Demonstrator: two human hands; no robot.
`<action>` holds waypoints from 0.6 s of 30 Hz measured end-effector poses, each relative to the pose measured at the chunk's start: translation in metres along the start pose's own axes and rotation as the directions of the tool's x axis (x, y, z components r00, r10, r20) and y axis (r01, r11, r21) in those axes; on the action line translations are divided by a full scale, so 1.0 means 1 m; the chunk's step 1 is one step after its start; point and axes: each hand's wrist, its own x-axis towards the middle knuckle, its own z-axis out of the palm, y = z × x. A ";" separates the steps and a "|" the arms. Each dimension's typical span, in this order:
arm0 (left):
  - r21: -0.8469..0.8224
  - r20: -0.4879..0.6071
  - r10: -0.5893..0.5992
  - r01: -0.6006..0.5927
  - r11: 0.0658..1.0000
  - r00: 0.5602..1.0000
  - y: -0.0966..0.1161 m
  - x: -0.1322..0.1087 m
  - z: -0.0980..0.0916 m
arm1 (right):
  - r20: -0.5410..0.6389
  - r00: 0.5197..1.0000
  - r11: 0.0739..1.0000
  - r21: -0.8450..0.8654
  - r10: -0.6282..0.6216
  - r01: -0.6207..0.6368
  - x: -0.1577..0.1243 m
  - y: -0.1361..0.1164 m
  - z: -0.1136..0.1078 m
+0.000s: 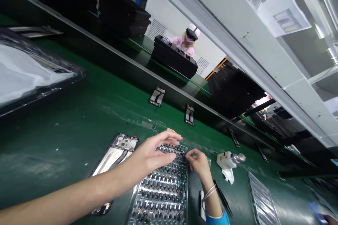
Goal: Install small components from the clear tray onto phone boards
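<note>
My left hand [154, 153] reaches over the far end of a clear plastic tray [161, 190] filled with several small dark parts, fingers stretched out and apart, holding nothing I can see. My right hand [199, 163] hovers at the tray's far right corner with thumb and fingers pinched together; what they hold is too small to make out. An open phone frame [113, 156] with its circuit board showing lies just left of the tray, partly under my left forearm.
Two phone frames [157, 96] [189, 115] lie on the green conveyor beyond. A white dispenser bottle [228, 160] with tissue sits right of my hands, black tweezers [223, 197] near my wrist, another clear tray [261, 200] further right. A black tray [26, 74] holds white sheets left. A person in pink works behind.
</note>
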 end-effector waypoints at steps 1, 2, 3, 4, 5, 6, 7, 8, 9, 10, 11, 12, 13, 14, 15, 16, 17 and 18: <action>0.000 0.004 -0.004 0.004 1.000 1.000 -0.002 0.001 0.000 | 0.012 1.000 1.000 -0.011 0.007 -0.007 0.000 0.002 0.002; 0.005 0.007 -0.010 0.010 1.000 1.000 -0.003 0.001 0.000 | 0.025 1.000 1.000 -0.015 0.013 -0.012 0.002 0.002 0.004; 0.013 0.011 -0.017 0.017 1.000 1.000 -0.004 0.001 0.001 | 0.038 0.999 1.000 -0.014 0.017 -0.016 0.003 0.002 0.005; 0.028 0.015 -0.026 0.026 0.999 1.000 -0.004 0.001 0.001 | 0.050 0.999 1.000 -0.009 0.018 -0.018 0.004 0.001 0.006; 0.059 0.014 -0.034 0.033 0.998 0.999 -0.004 0.001 0.002 | 0.061 0.998 1.000 0.001 0.015 -0.015 0.003 -0.002 0.006; 0.111 0.010 -0.039 0.038 0.993 0.999 -0.004 0.001 0.002 | 0.071 0.997 1.000 0.016 0.009 -0.010 0.001 -0.006 0.006; 0.188 0.006 -0.041 0.039 0.981 0.999 -0.005 0.002 0.003 | 0.084 0.996 0.999 0.037 -0.003 0.000 -0.004 -0.012 0.006; 0.281 0.004 -0.047 0.044 0.959 0.999 -0.006 0.002 0.003 | 0.100 0.995 0.998 0.063 -0.017 0.010 -0.011 -0.019 0.006; 0.379 0.005 -0.058 0.052 0.924 0.998 -0.008 0.002 0.004 | 0.123 0.992 0.995 0.094 -0.032 0.020 -0.019 -0.026 0.007; 0.468 0.012 -0.075 0.060 0.882 0.997 -0.011 0.002 0.005 | 0.151 0.987 0.992 0.126 -0.047 0.028 -0.029 -0.035 0.009; 0.533 0.024 -0.100 0.072 0.843 0.995 -0.016 0.003 0.006 | 0.182 0.981 0.988 0.154 -0.061 0.032 -0.040 -0.044 0.011; 0.567 0.041 -0.139 0.091 0.819 0.989 -0.021 0.003 0.007 | 0.218 0.973 0.983 0.183 -0.073 0.033 -0.050 -0.052 0.014; 0.568 0.064 -0.186 0.117 0.814 0.981 -0.027 0.004 0.009 | 0.256 0.963 0.975 0.218 -0.087 0.031 -0.060 -0.060 0.017; 0.541 0.092 -0.226 0.142 0.829 0.970 -0.034 0.004 0.010 | 0.290 0.951 0.965 0.261 -0.102 0.024 -0.069 -0.066 0.020; 0.493 0.122 -0.253 0.163 0.855 0.960 -0.041 0.005 0.011 | 0.320 0.940 0.951 0.310 -0.119 0.014 -0.075 -0.071 0.023; 0.438 0.149 -0.267 0.178 0.881 0.952 -0.047 0.006 0.012 | 0.343 0.930 0.933 0.360 -0.133 0.001 -0.080 -0.073 0.025; 0.387 0.168 -0.264 0.183 0.904 0.950 -0.052 0.007 0.013 | 0.357 0.923 0.915 0.402 -0.143 -0.014 -0.082 -0.074 0.025; 0.353 0.174 -0.250 0.177 0.919 0.952 -0.056 0.008 0.014 | 0.359 0.922 0.908 0.419 -0.143 -0.022 -0.082 -0.072 0.025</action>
